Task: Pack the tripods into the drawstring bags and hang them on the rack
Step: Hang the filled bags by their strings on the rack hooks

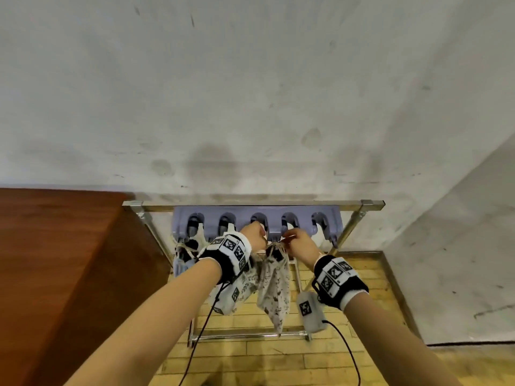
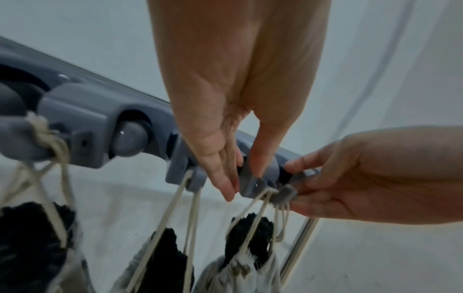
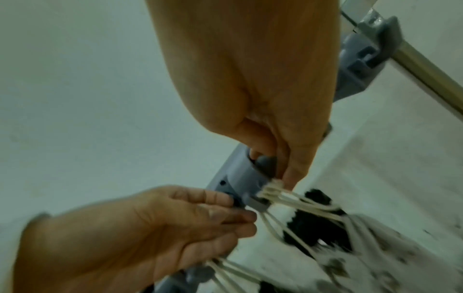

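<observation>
Both bare forearms reach up to the grey plastic hook rack (image 1: pixel 257 210) fixed along the top rail of a metal frame (image 1: pixel 370 203). At the rack's lower edge the left hand (image 1: pixel 255 235) has straight fingers (image 2: pixel 223 178) touching a grey hook (image 2: pixel 283 195). Just beside it, the right hand (image 1: pixel 299 242) pinches the cream drawstring cord (image 3: pixel 271 190) looped over that hook. Beneath hangs a pale patterned drawstring bag (image 1: pixel 274 285), something black showing at its gathered mouth. Two similar bags (image 1: pixel 184 256) hang toward the rack's left end.
</observation>
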`<action>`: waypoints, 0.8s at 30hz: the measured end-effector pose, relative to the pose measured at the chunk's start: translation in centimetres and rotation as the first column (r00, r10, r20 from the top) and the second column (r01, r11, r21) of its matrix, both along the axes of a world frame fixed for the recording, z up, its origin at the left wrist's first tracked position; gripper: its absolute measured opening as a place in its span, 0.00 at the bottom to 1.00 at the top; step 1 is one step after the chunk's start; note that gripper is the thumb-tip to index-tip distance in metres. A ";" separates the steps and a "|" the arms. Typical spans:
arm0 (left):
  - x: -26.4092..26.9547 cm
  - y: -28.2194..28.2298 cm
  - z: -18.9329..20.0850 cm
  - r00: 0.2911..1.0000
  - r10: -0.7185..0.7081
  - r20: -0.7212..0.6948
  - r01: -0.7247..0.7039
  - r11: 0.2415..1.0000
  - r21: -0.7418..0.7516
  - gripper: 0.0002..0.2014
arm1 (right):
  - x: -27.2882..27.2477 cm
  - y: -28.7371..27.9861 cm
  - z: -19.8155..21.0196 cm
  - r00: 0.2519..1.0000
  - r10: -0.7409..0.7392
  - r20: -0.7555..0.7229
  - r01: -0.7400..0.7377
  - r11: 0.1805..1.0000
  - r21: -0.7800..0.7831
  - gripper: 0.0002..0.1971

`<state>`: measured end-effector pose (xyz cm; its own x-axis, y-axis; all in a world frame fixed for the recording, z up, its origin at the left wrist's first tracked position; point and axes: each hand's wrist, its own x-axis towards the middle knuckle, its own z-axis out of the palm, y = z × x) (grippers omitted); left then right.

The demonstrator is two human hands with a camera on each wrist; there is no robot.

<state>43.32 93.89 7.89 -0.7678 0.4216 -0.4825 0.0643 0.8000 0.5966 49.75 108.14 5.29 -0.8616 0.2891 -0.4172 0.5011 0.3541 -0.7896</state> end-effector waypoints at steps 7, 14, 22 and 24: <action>-1.5 -5.7 4.1 0.984 0.107 0.143 -0.153 0.919 0.364 0.08 | -1.9 -3.0 8.4 0.988 0.083 -0.129 -0.060 0.984 0.167 0.09; -2.2 -23.7 6.9 0.937 0.337 0.095 -0.347 0.858 0.379 0.06 | -7.6 -20.5 11.7 0.884 0.457 -0.103 -0.419 0.869 0.264 0.08; 0.6 -53.0 6.4 0.807 0.584 0.087 -0.582 0.761 0.288 0.10 | -8.7 -47.3 10.5 0.689 0.722 0.057 -0.710 0.658 0.249 0.15; 0.8 -59.2 5.8 0.779 0.621 0.087 -0.617 0.735 0.281 0.11 | -9.4 -52.9 9.7 0.675 0.734 0.077 -0.729 0.646 0.226 0.12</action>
<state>44.08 34.65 13.73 -0.9118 -0.0357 -0.4091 -0.3775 0.4650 0.8008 40.38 55.23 14.99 -0.8404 -0.3588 -0.4061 -0.0119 0.7614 -0.6481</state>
